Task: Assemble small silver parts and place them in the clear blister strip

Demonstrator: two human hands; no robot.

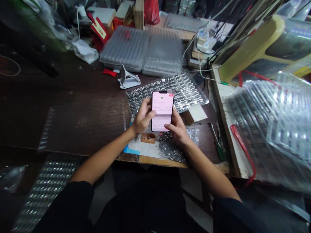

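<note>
The left hand point(143, 118) and the right hand point(179, 129) are curled around a lit phone point(162, 104), gripping it from its two sides. This phone is held above the worktop point(85, 119), and below it lie a small brown block point(148, 139) and many loose metal pieces point(173, 150). Farther out are a tray of shiny parts point(189, 92) and a white stand point(130, 82).

A dark table point(73, 82) bears clear plastic trays point(126, 45); a white stand point(128, 81); a green-handled tool point(220, 151).

Your left hand point(142, 120) and right hand point(179, 130) hold a phone point(161, 108); beyond your fingers point(145, 103) lies a tray point(204, 100) of shiny parts point(186, 91).
</note>
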